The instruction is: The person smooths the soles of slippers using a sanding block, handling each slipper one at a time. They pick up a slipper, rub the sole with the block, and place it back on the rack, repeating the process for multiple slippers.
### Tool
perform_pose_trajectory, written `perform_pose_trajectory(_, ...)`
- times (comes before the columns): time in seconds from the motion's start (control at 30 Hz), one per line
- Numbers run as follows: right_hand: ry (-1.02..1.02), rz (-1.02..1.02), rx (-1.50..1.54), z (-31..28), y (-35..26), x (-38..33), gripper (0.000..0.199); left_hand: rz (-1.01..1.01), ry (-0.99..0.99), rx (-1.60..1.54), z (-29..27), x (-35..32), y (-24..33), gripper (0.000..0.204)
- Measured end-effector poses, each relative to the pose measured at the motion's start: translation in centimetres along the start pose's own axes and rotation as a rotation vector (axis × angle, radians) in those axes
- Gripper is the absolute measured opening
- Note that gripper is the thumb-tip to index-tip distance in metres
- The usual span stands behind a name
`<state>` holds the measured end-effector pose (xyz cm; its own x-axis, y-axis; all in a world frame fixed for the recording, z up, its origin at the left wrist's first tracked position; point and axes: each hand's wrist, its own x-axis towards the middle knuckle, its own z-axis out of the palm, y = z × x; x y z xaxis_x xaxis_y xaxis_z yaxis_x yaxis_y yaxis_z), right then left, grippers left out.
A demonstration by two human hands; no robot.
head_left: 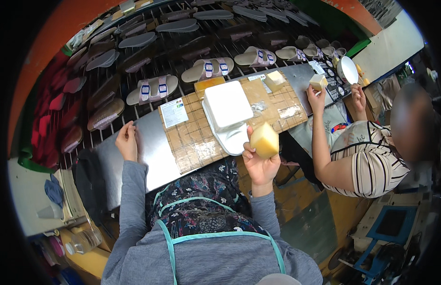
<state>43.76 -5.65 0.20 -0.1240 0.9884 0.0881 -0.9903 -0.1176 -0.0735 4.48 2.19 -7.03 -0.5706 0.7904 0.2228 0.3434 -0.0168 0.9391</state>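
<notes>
One yellow block (264, 140): seen in the head view at the 12 o'clock end of the right hand (261, 167), squarish, with soft corners and a slightly waxy look.
Right hand: clamped on the yellow block, its fingers closed round the lower and left sides, palm turned up.
Left hand (127, 142): at 9 o'clock from the right one, fingers loosely curled, nothing visible in it; I cannot tell whether the fingertips meet or whether they touch the metal table (151, 156) beneath.
Metal table: smooth, grey and shiny, bearing the cardboard (186, 140).
Cardboard: brown, covered in glossy clear tape and crossed by dark lines, with a white printed label (174, 113) near its left end.
White box (228, 103): smooth and rounded at the corners, on a white base, at 11 o'clock from the right hand.
Amber block (209, 87): just behind the white box, also toward 11 o'clock.
Cream block (275, 81): at 12 o'clock from the right hand, on the cardboard's far end.
Co-worker's hand (316, 100): at 1 o'clock, fingers closed on a small pale block (318, 82); a round white bowl (347, 70) is beyond.
Sandals (208, 69): pale soles with light straps and blue buckles, rowed along the rack past the table.
</notes>
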Motion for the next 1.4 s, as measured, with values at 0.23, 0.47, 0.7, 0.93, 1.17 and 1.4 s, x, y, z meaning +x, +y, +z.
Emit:
perform_pose_trajectory(0.23, -0.129, -0.121, -0.391, 2.8, 3.1, 2.9, 0.055, 0.048, -0.033, -0.031, 0.4, -0.4, 0.9, 0.017)
perform_pose_trajectory(0.47, -0.093, -0.376, -1.13, 4.5, 7.5, 4.6, 0.06, 0.063, -0.093, -0.091, 0.4, -0.6, 1.6, 0.016)
perform_pose_trajectory(0.7, -0.135, -0.49, -1.425, 5.3, 9.4, 4.5, 0.059, 0.082, -0.179, -0.077, -0.4, -0.6, 2.3, 0.017)
perform_pose_trajectory(0.93, -0.171, -0.571, -1.65, 5.8, 9.3, 4.0, 0.052, -0.026, -0.205, -0.224, -0.4, -1.0, 3.9, 0.02)
perform_pose_trajectory(1.17, -0.17, -0.586, -1.849, 5.9, 9.7, 2.9, 0.051, 0.222, -0.739, -0.505, 1.4, -8.3, 13.1, 0.05)
perform_pose_trajectory(1.4, -0.104, -0.652, -1.831, 3.9, 9.5, 0.5, 0.049, 0.301, -0.667, -0.338, 3.4, -10.7, 15.8, 0.033)
